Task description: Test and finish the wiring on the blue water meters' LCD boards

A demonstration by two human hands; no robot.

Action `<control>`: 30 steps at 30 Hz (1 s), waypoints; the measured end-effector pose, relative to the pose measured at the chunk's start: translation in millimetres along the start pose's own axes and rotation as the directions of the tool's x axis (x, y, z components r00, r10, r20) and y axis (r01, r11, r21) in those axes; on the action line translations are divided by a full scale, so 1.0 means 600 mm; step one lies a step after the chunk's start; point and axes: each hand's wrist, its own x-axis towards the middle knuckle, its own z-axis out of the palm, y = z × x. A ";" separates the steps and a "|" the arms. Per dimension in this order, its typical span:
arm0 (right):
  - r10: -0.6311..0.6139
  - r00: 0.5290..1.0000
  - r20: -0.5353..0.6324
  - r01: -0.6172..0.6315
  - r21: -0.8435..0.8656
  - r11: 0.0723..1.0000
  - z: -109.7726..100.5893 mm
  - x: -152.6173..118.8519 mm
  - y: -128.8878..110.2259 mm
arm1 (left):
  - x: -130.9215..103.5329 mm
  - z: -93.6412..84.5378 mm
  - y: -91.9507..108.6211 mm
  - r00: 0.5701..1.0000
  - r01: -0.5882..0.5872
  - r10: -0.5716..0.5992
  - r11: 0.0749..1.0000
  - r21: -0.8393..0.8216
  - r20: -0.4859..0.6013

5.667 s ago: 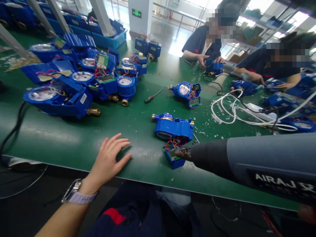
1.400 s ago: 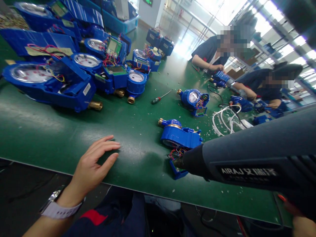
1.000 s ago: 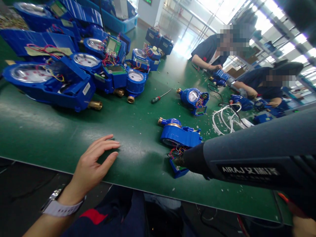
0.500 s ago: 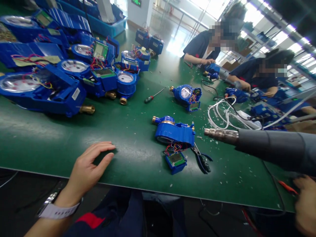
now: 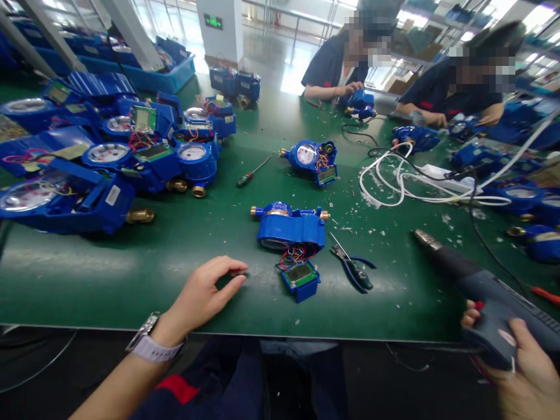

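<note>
My right hand (image 5: 520, 356) grips the handle of a dark grey heat gun (image 5: 494, 291), whose metal nozzle points left over the bench. Fingers apart and holding nothing, my left hand (image 5: 210, 291) hovers at or just above the bench's front part; contact is unclear. To its right, a blue water meter (image 5: 291, 227) lies on its side with brass ends. Its small display module (image 5: 301, 277) hangs out on coloured wires, resting on the bench. Beside that meter are pliers (image 5: 345, 265) and a screwdriver (image 5: 361, 275), lying across each other.
Another opened meter (image 5: 308, 157) and a second screwdriver (image 5: 249, 174) lie farther back. Several blue meters (image 5: 192, 160) crowd the left side. White cable (image 5: 400, 184) loops at right among scraps on the green bench (image 5: 184, 239). Two co-workers (image 5: 336, 76) handle meters across the bench.
The heat gun has swung down and back to the right, its nozzle now angled up-left. My left hand has moved right, closer to the display module. The camera view has shifted.
</note>
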 end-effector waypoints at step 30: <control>-0.022 0.991 0.130 0.003 0.146 0.989 0.237 -0.077 -0.189 | 0.108 0.072 0.035 0.861 -0.034 -0.013 0.996 0.083 0.508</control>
